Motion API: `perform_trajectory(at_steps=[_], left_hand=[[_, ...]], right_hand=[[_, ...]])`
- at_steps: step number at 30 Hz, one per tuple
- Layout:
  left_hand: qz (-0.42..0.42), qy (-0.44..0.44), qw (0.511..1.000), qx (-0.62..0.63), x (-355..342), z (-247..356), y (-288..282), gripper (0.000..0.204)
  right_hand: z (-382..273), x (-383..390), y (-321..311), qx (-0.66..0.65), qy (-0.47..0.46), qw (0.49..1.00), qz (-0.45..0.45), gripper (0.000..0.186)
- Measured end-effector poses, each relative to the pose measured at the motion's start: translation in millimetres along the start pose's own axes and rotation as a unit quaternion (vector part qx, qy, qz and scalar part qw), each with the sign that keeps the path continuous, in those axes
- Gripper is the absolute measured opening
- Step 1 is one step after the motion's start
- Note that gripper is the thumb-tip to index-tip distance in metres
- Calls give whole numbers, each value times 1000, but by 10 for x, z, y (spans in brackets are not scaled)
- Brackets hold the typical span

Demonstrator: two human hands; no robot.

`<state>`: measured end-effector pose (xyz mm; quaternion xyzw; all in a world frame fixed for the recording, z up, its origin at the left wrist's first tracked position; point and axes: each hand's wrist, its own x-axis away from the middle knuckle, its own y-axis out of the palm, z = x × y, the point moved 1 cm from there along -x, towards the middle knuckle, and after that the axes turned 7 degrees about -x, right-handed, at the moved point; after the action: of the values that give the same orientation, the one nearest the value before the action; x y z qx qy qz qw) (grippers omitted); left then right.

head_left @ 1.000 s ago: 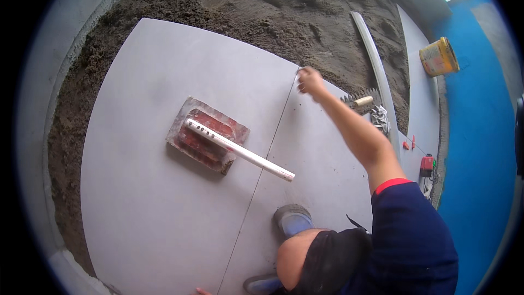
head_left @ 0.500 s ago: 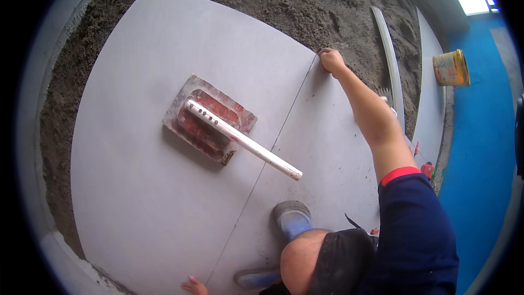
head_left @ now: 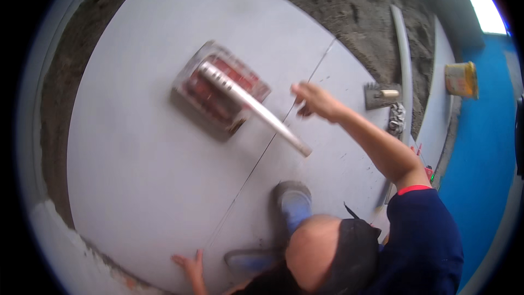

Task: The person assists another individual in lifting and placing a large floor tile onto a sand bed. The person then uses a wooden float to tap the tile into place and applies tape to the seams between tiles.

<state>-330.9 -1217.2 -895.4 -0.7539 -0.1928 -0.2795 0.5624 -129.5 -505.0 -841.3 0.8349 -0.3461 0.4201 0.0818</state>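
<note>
Two large light-grey tiles lie side by side, a far-left tile [head_left: 136, 131] and a nearer right tile [head_left: 333, 153], with a thin dark joint between them. My left hand [head_left: 189, 265] touches the left tile close to the joint at the lower edge, fingers spread. My right hand [head_left: 315, 101] hovers by the joint, holding nothing; its fingers are apart, partly bent and blurred. On the left tile rests a block-headed tamping tool [head_left: 224, 90] with a red plate and a long pale tube handle reaching over the joint, near my right hand but not touching it.
Rough grey mortar [head_left: 338, 0] borders the tiles. Towards the right lie a notched trowel [head_left: 374, 98], a crumpled grey-white cloth-like item [head_left: 397, 118], a long pale straightedge [head_left: 402, 43], a yellow bucket [head_left: 462, 80] and a small red device [head_left: 429, 172]. A blue surface [head_left: 475, 136] stretches along the right.
My right hand has left the tile's far corner and come back towards me along the joint. My left hand has moved farther up onto the tile. The view has shifted, uncovering the trowel.
</note>
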Motion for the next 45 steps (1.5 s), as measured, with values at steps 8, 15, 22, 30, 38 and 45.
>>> perform_trajectory(at_steps=[8,15,22,30,38,45], left_hand=[[34,46,996,61,63,576,140,130],[82,-33,993,78,278,307,196,123],[81,-5,992,93,204,668,124,124],[40,-94,991,83,419,538,-265,126],[71,-104,980,154,378,543,42,124],[42,-99,977,182,241,635,-296,125]], right_hand=[[-689,183,642,133,-1,991,21,55],[-1680,1345,204,47,-199,979,17,50],[208,708,-252,70,-308,937,151,50],[-1020,993,1755,398,-112,909,-53,54],[-453,635,1126,348,-519,779,50,39],[-502,1100,3107,556,-53,813,-165,51]])
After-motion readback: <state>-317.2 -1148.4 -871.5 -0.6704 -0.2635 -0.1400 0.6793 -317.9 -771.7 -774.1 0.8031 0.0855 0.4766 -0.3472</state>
